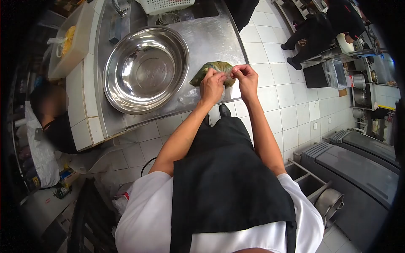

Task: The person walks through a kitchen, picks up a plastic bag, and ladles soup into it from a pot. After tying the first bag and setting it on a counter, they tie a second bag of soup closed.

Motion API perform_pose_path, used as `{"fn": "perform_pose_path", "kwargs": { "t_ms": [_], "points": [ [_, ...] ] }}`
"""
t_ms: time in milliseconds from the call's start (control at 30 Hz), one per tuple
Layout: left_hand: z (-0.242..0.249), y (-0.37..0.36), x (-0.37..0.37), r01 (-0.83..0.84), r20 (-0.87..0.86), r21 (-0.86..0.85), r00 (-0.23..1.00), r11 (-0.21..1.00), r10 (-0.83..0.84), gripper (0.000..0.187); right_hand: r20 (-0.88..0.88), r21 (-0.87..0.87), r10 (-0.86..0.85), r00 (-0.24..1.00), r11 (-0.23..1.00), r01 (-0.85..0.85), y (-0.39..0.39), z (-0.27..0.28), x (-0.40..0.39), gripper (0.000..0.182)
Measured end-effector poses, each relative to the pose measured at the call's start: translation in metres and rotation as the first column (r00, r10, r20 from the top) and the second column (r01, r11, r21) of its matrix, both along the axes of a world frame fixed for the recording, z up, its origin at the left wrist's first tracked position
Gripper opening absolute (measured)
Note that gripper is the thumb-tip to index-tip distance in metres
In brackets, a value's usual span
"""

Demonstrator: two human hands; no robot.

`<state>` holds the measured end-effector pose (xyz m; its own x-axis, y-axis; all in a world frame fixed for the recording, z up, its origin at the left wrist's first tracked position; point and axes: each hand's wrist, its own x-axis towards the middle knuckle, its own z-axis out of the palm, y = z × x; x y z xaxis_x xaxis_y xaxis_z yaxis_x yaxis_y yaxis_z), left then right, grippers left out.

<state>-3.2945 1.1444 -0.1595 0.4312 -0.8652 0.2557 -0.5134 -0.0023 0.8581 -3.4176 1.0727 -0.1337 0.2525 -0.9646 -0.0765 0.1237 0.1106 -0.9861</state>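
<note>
A clear plastic bag of green leafy stuff point(214, 67) lies on the steel counter point(211, 38), to the right of a large empty steel bowl point(145, 69). My left hand point(212, 85) and my right hand point(245, 77) are close together at the bag's near edge, fingers pinching the plastic at its mouth. Both forearms reach up from my white shirt and black apron.
A white plastic basket point(164, 5) sits in the sink at the back. A tray with yellow food point(67, 40) stands on the tiled ledge to the left. One person is at the left point(52, 118), another crouches at the far right point(325, 29). Grey bins point(354, 168) stand to the right.
</note>
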Motion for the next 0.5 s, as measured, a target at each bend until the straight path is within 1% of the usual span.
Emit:
{"fn": "perform_pose_path", "kwargs": {
  "t_ms": [33, 100, 133, 167, 233, 267, 300, 333, 367, 433, 467, 500],
  "points": [
    [-0.003, -0.001, 0.003, -0.010, -0.014, -0.030, 1.000, 0.999, 0.010, 0.015, -0.006, 0.005, 0.000, 1.000, 1.000, 0.000, 0.001, 0.004, -0.003, 0.016],
    [-0.007, -0.001, 0.007, -0.029, 0.006, -0.024, 1.000, 0.999, 0.029, 0.014, -0.156, -0.023, 0.047, 0.987, 0.998, -0.051, 0.005, 0.012, -0.009, 0.038],
    [-0.007, -0.002, 0.007, -0.025, 0.013, -0.020, 1.000, 0.999, 0.026, 0.014, -0.294, -0.011, 0.219, 0.930, 0.972, -0.233, 0.005, 0.011, -0.015, 0.051],
    [-0.006, -0.005, 0.007, -0.019, 0.021, -0.023, 1.000, 1.000, 0.020, 0.015, -0.226, 0.086, 0.320, 0.920, 0.947, -0.308, 0.008, 0.006, -0.012, 0.040],
    [-0.005, -0.008, -0.001, -0.017, 0.016, 0.002, 1.000, 1.000, 0.017, 0.011, -0.225, 0.096, 0.215, 0.950, 0.976, -0.198, 0.006, -0.012, 0.002, 0.024],
    [-0.003, -0.006, -0.004, -0.008, 0.075, 0.072, 0.997, 0.997, 0.002, 0.012, -0.351, 0.019, 0.111, 0.930, 0.994, -0.111, 0.001, -0.018, 0.006, 0.017],
    [-0.001, 0.001, -0.006, -0.001, 0.137, 0.153, 0.990, 0.988, -0.020, 0.012, -0.378, 0.040, 0.075, 0.923, 0.997, -0.065, 0.003, -0.011, 0.013, 0.018],
    [-0.004, 0.002, -0.005, -0.007, 0.185, 0.141, 0.983, 0.990, -0.019, 0.009, -0.343, 0.025, 0.076, 0.936, 0.997, -0.072, 0.008, -0.012, 0.015, 0.019],
    [-0.005, 0.004, -0.006, -0.023, 0.231, 0.157, 0.973, 0.987, -0.014, 0.010, -0.306, 0.002, 0.076, 0.949, 0.997, -0.079, 0.011, -0.013, 0.014, 0.019],
    [-0.010, 0.002, -0.002, 0.037, 0.218, 0.153, 0.973, 0.988, -0.070, 0.013, -0.290, -0.014, 0.074, 0.954, 0.997, -0.082, 0.011, -0.008, 0.012, 0.019],
    [-0.011, -0.004, -0.002, 0.052, 0.223, 0.148, 0.971, 0.988, -0.084, 0.013, -0.222, 0.081, 0.100, 0.970, 0.993, -0.084, 0.008, -0.003, 0.007, 0.019],
    [-0.008, -0.004, -0.001, 0.044, 0.232, 0.197, 0.969, 0.980, -0.090, 0.017, -0.148, 0.184, 0.126, 0.981, 0.978, -0.098, 0.010, 0.006, 0.001, 0.023]
  ]
}}
